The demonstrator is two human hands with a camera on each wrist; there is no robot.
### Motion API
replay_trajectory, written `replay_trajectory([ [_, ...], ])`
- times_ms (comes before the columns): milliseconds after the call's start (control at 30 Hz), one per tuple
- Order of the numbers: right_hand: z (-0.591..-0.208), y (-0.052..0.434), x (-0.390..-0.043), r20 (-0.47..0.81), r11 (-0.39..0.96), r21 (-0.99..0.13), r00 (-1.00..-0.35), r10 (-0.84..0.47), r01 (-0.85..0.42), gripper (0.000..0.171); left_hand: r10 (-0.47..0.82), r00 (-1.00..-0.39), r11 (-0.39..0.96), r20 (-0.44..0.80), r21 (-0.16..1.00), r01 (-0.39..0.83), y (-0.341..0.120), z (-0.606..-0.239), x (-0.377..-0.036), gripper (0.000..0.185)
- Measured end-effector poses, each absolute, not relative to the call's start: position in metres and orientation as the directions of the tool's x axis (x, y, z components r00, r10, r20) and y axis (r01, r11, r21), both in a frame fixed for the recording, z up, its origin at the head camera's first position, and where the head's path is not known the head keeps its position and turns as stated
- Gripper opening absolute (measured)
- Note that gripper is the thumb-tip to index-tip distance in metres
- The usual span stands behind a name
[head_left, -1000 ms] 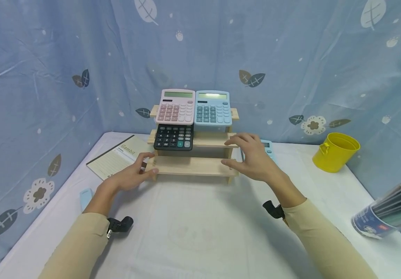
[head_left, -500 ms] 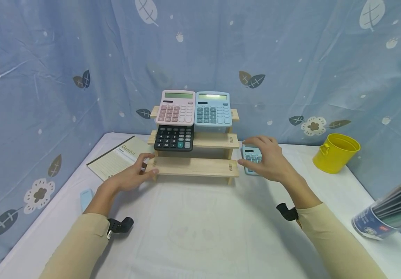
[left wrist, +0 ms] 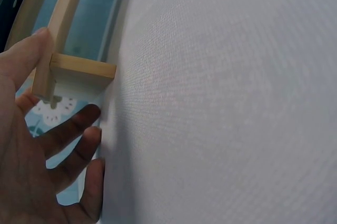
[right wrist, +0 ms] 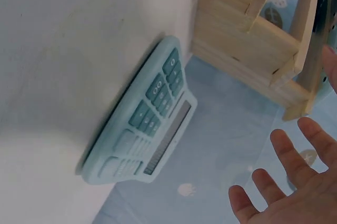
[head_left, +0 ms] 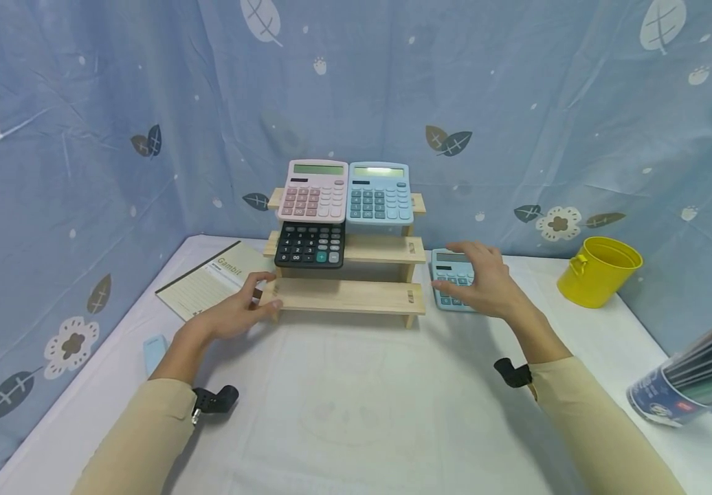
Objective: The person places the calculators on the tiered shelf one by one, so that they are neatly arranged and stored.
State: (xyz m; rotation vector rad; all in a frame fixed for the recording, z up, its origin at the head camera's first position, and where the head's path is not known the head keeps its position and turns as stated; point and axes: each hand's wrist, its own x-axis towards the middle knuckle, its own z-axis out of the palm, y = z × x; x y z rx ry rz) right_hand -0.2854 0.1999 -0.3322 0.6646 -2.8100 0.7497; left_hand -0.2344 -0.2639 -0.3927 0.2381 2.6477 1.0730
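Observation:
My left hand (head_left: 230, 311) pinches the left end of the lowest plank of a three-tier wooden shelf (head_left: 343, 295), thumb in front; in the left wrist view its other fingers (left wrist: 79, 155) spread below. My right hand (head_left: 486, 282) hovers with loosely bent fingers over a light blue calculator (head_left: 445, 275) lying on the table right of the shelf. The right wrist view shows those fingers apart from the calculator (right wrist: 142, 118). On the top tier stand a pink calculator (head_left: 313, 192) and a blue calculator (head_left: 380, 194). A black calculator (head_left: 310, 245) leans on the middle tier, at left.
A Gambit notepad (head_left: 207, 278) lies left of the shelf, and a small light blue object (head_left: 154, 352) sits beside my left forearm. At right are a yellow bucket (head_left: 597, 271) and a tub of pencils (head_left: 684, 375). A patterned blue curtain (head_left: 356, 82) encloses the table.
My right hand has left the right end of the shelf and moved right, over the light blue calculator on the table. The left hand keeps its place on the shelf.

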Motion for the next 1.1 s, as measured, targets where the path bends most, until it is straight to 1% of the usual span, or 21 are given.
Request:
replay_trajectory([
  [100,-0.334,0.201,-0.289,0.236,0.774,-0.459,-0.9,-0.366,-0.435,0.077,0.25,-0.949,0.714,-0.193,0.698,0.047,-0.264,-0.393,-0.234,0.078],
  [400,-0.341,0.209,-0.3,0.206,0.783,-0.479,-0.918,-0.339,-0.396,0.081,0.236,-0.951,0.724,-0.2,0.689,0.034,-0.266,-0.393,-0.236,0.08],
  [533,-0.343,0.21,-0.304,0.175,0.794,-0.492,-0.934,-0.311,-0.357,0.085,0.239,-0.951,0.725,-0.196,0.688,0.04,-0.266,-0.391,-0.238,0.079],
  [1100,-0.358,0.212,-0.318,0.085,0.826,-0.502,-0.965,-0.249,-0.257,0.099,0.225,-0.949,0.719,-0.219,0.694,0.01,-0.267,-0.396,-0.238,0.08],
])
